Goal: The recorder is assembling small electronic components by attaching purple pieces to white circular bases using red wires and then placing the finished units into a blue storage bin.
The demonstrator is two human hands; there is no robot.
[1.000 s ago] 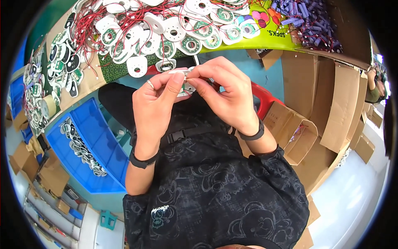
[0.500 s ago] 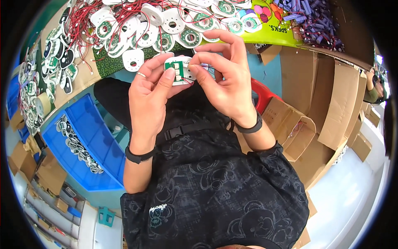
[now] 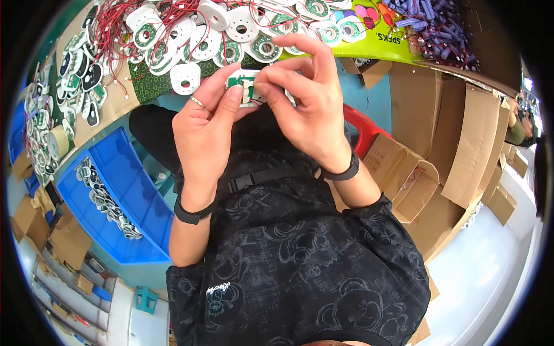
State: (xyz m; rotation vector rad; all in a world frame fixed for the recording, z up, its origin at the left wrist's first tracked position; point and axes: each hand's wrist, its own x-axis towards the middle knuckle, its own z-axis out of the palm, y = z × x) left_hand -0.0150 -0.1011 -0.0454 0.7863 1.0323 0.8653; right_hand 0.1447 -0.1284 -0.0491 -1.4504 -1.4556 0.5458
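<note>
Above the lap, left hand (image 3: 203,124) and right hand (image 3: 306,106) both pinch a small white-and-green circuit board piece (image 3: 245,86); blue plastic bin (image 3: 124,196) sits left.

This is looking like a small electronics assembly workshop. Round white parts with red wires (image 3: 190,34) are piling up on the workbench (image 3: 109,109), while a blue bin (image 3: 124,196) and cardboard boxes (image 3: 456,144) are standing around it.

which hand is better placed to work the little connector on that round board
Right, probably. The right hand already has its fingertips pinched at the connector on the small round board, while the left hand only steadies the board from the side.
</note>
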